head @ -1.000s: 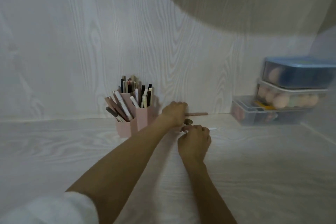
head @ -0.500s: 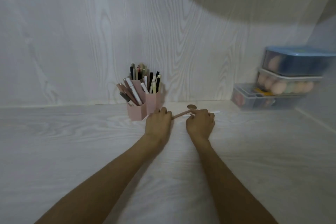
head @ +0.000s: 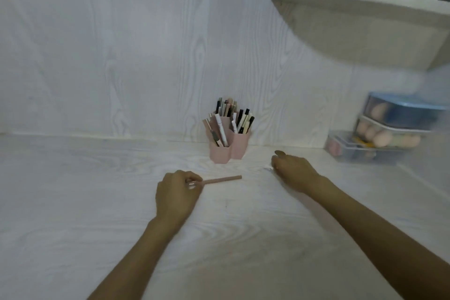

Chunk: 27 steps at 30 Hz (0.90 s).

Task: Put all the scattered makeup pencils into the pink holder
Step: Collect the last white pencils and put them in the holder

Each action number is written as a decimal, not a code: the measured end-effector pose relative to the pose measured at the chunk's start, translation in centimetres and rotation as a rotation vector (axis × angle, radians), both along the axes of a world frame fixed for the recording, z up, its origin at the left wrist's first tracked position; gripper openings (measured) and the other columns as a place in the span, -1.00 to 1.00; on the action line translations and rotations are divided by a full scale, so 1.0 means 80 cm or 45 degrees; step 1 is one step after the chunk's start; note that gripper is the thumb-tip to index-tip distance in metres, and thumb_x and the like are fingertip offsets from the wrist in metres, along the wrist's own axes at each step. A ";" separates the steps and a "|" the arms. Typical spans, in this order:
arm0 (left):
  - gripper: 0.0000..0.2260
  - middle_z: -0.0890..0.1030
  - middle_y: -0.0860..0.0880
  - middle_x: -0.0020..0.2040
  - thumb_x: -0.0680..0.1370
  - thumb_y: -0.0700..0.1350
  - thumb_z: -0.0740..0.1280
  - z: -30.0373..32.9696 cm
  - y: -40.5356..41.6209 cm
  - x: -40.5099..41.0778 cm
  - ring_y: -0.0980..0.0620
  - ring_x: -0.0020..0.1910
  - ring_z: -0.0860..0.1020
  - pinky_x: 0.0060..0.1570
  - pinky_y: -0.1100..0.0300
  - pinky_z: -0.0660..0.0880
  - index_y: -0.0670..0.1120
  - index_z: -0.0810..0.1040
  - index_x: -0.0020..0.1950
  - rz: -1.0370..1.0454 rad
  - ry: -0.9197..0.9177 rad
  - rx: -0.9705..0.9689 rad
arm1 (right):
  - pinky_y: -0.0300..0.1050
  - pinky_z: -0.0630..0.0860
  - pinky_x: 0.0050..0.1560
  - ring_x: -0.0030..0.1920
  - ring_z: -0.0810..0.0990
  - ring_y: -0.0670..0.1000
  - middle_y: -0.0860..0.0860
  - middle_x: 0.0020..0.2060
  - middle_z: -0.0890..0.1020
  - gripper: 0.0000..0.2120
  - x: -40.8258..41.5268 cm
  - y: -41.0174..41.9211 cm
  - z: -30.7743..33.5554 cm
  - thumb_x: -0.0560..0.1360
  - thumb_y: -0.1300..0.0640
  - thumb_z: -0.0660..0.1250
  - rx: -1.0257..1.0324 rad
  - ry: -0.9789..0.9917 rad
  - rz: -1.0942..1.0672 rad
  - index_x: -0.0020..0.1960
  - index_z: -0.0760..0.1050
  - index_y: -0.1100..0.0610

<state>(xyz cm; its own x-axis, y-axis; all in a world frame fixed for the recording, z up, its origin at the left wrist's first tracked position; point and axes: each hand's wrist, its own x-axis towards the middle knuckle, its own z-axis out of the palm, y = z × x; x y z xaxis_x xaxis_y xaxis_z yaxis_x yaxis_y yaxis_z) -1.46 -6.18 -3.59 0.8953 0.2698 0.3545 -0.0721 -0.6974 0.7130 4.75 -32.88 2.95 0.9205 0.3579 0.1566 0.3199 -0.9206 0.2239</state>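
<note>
My left hand (head: 176, 196) pinches one end of a slim pink makeup pencil (head: 222, 179); my right hand (head: 293, 169) curls over something small and white (head: 267, 167), grip unclear. The crowded pink plastic holder (head: 229, 147) may tip if I jab.

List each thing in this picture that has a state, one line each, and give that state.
Left hand: grips a pink pencil.
Pink pencil: held at one end, about level, outside the holder.
Right hand: curled over a small white thing; grip unclear.
Holder: upright, full of pencils.
Clear boxes: stacked, lids shut.
</note>
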 end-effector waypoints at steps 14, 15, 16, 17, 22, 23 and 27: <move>-0.86 0.62 0.10 0.06 0.47 0.08 0.37 -0.007 0.021 0.009 0.02 0.15 0.44 0.06 0.16 0.21 0.10 0.64 -0.03 0.145 0.055 0.032 | -0.17 0.39 -0.19 -0.19 0.57 0.00 0.04 -0.07 0.63 -0.70 0.069 0.109 0.092 0.60 0.15 0.16 1.287 -0.832 0.059 0.33 0.33 0.07; -0.86 0.62 0.11 0.05 0.47 0.08 0.36 -0.008 0.021 0.010 0.02 0.14 0.45 0.06 0.16 0.21 0.10 0.63 -0.03 0.143 0.048 0.025 | -0.18 0.36 -0.18 -0.17 0.58 0.01 0.04 -0.05 0.65 -0.71 0.073 0.111 0.082 0.59 0.15 0.18 1.227 -0.826 0.034 0.32 0.35 0.08; -0.87 0.63 0.11 0.04 0.48 0.08 0.36 -0.008 0.021 0.011 0.03 0.14 0.46 0.05 0.16 0.21 0.10 0.63 -0.02 0.141 0.038 0.013 | -0.18 0.34 -0.16 -0.11 0.59 0.03 0.04 -0.04 0.66 -0.72 0.077 0.111 0.071 0.59 0.14 0.20 1.178 -0.800 0.013 0.29 0.39 0.09; -0.87 0.63 0.11 0.03 0.48 0.08 0.36 -0.010 0.022 0.012 0.03 0.13 0.46 0.05 0.16 0.20 0.11 0.62 -0.02 0.138 0.030 0.001 | -0.16 0.33 -0.13 -0.02 0.58 0.05 0.03 -0.02 0.66 -0.73 0.080 0.110 0.060 0.58 0.13 0.22 1.117 -0.749 -0.008 0.26 0.45 0.10; -0.89 0.62 0.13 -0.03 0.50 0.08 0.35 -0.011 0.022 0.014 0.06 0.08 0.50 0.01 0.19 0.20 0.12 0.60 -0.03 0.110 -0.005 -0.042 | 0.02 0.22 0.29 0.36 0.32 0.12 0.03 0.30 0.53 -0.69 0.083 0.098 0.037 0.62 0.09 0.13 0.780 -0.495 -0.013 0.28 0.51 0.10; -0.90 0.62 0.15 -0.05 0.50 0.08 0.35 -0.010 0.021 0.014 0.08 0.06 0.51 0.02 0.18 0.24 0.12 0.60 -0.04 0.099 -0.025 -0.066 | 0.04 0.20 0.32 0.38 0.31 0.12 0.03 0.33 0.49 -0.68 0.080 0.096 0.039 0.62 0.08 0.11 0.830 -0.507 -0.004 0.30 0.49 0.07; -0.93 0.58 0.26 -0.19 0.51 0.10 0.34 -0.007 0.020 0.013 0.19 -0.08 0.55 -0.17 0.25 0.41 0.14 0.57 -0.09 0.036 -0.105 -0.284 | 0.03 0.32 0.28 0.30 0.39 0.10 0.05 0.25 0.52 -0.70 0.041 0.075 0.017 0.60 0.15 0.14 1.161 -0.602 0.001 0.30 0.45 0.06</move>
